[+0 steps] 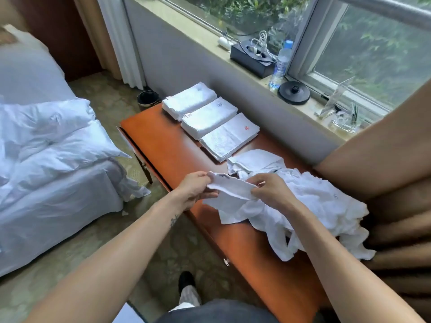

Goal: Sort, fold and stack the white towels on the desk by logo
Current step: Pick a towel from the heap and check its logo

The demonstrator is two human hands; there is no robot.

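Bedroom with a glossy reddish-brown wooden desk below a window sill. With curled fingers, the left hand and the right hand each pinch the upper edge of a crumpled white cotton towel above the desk's near edge. It touches a heap of unfolded white towels on the right. Beyond lies a row of three folded white towel stacks; the nearest bears a red logo.

A: Open path?
B: Bare desk strip along the left edge, beside the row of folded stacks.
A: Obstructions?
B: Loose towel pile across the middle; curtain touching its right side; wall behind the stacks.
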